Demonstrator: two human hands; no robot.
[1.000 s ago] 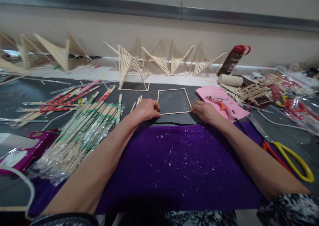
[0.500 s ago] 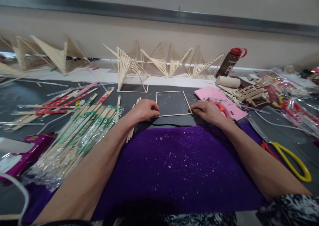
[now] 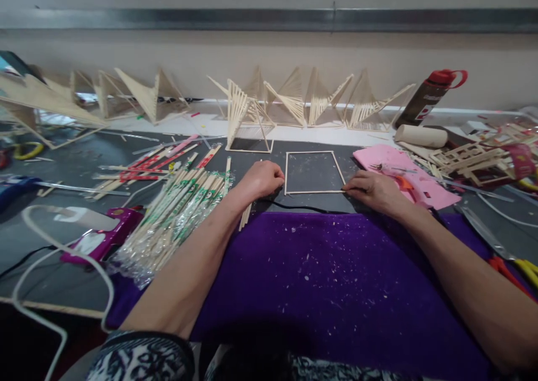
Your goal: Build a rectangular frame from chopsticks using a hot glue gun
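Observation:
A four-sided frame of thin wooden sticks [image 3: 315, 192] lies flat on the dark table in front of me. My right hand [image 3: 374, 191] pinches its near right corner between thumb and fingertips. Just left of the frame is my left hand [image 3: 264, 179], its fingertips pressed together by the left stick with a small gap between. Whatever those fingertips hold, if anything, is too small to make out. Several loose sticks [image 3: 246, 217] lie partly hidden under my left wrist.
Plastic-wrapped chopsticks [image 3: 168, 218] and a magenta device [image 3: 110, 238] lie left. Stick models [image 3: 237, 112] stand along the back, beside a red-capped bottle [image 3: 426, 98]. Pink foam sheet [image 3: 445, 193] and scissors [image 3: 487, 238] are right. A purple cloth [image 3: 319, 280] covers the near side.
The view has turned left, so everything sits further right in it. My left hand has come away from the frame's near left corner. My right hand stays at the near right corner.

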